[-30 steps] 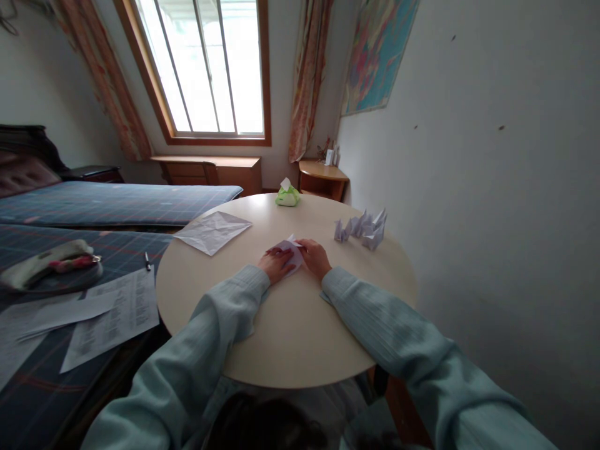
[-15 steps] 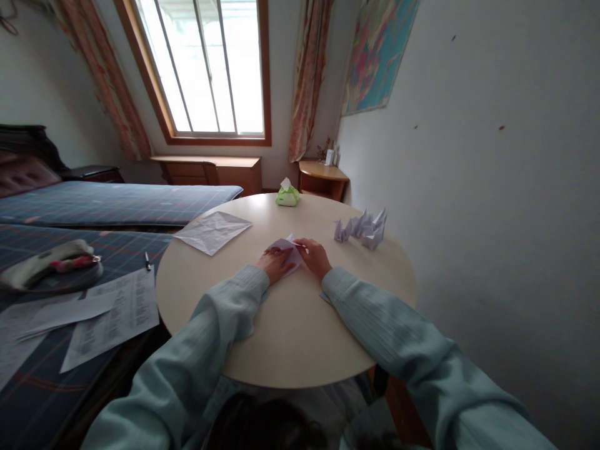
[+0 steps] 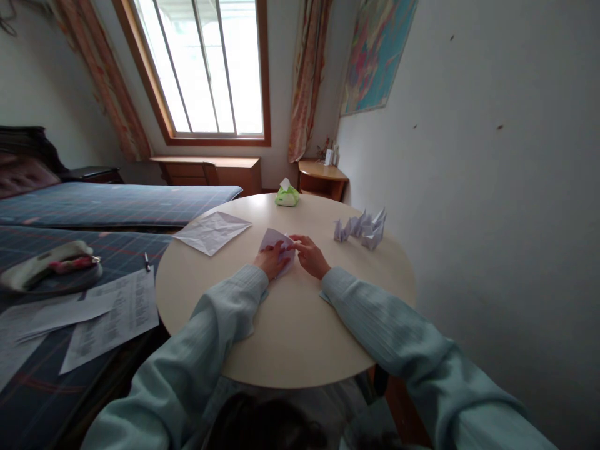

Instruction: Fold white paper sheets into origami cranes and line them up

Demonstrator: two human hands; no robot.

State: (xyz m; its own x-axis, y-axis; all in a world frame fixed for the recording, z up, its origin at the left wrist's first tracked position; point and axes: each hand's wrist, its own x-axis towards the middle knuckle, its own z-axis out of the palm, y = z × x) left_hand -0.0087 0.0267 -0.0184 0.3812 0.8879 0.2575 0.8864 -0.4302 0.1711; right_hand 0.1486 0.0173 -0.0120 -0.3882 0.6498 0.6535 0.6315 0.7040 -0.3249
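A piece of pale folded paper [image 3: 271, 238] rests at the middle of the round table, partly covered by my fingers. My left hand [image 3: 272, 260] lies over it from the left and holds it against the tabletop. On the paper's right edge, my right hand [image 3: 309, 255] closes thumb and forefinger in a pinch. The exact fold under the fingers is hidden. A larger creased sheet of paper [image 3: 213, 232] lies spread out to the left. Several folded paper figures [image 3: 371, 231] stand close together on the right side.
A green tissue pack [image 3: 287, 195] sits at the far edge of the round table [image 3: 300, 337]. Left of the table, a bed [image 3: 131, 250] holds printed sheets [image 3: 117, 319], a pen [image 3: 147, 261] and a pale bag [image 3: 51, 265]. A wall [image 3: 492, 206] rises on the right.
The folded paper has turned under my hands, and its upper corner now shows above my left hand. My right hand has shifted slightly left, its fingertips at the paper's right edge.
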